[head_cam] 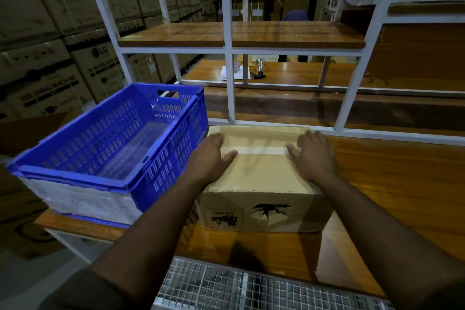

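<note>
A closed cardboard box (pixel 261 173) sits on the wooden table (pixel 392 184) in front of me, with a strip of tape across its top and a torn hole in its near side. My left hand (pixel 211 156) lies flat on the box's left top edge, fingers straight and thumb pointing right along the tape. My right hand (pixel 313 153) rests flat on the right side of the top, fingers spread.
An empty blue plastic crate (pixel 161 158) stands just left of the box, touching the table's left edge. A white metal shelf frame (pixel 230 78) rises behind the box. Papers, a tape roll and a small tool (pixel 259 74) lie on a farther table. Stacked cartons (pixel 50 58) fill the left. A wire mesh panel (pixel 226 287) lies below.
</note>
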Available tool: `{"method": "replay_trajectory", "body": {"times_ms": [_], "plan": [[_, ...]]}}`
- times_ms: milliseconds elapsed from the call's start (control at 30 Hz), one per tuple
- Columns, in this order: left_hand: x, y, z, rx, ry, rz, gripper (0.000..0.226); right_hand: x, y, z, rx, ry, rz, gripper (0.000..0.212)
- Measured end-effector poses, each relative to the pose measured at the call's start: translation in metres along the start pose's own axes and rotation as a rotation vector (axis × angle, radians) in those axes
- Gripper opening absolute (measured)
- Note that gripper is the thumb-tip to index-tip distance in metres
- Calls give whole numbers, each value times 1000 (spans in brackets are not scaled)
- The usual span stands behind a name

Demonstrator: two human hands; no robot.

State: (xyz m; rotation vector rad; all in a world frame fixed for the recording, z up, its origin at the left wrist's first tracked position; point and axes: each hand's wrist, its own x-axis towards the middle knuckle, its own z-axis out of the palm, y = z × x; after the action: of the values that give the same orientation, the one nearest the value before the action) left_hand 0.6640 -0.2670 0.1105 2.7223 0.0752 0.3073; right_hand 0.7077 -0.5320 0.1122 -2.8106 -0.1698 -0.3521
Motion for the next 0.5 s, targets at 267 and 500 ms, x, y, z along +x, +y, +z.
{"method": "replay_trajectory", "body": {"times_ms": [267,500], "plan": [[-7,-6,1,-186,4,-271,101,-9,4,-4,193,24,216,54],[-24,6,-17,-358,313,-129,105,-31,-1,-18,401,366,195,75]]}}
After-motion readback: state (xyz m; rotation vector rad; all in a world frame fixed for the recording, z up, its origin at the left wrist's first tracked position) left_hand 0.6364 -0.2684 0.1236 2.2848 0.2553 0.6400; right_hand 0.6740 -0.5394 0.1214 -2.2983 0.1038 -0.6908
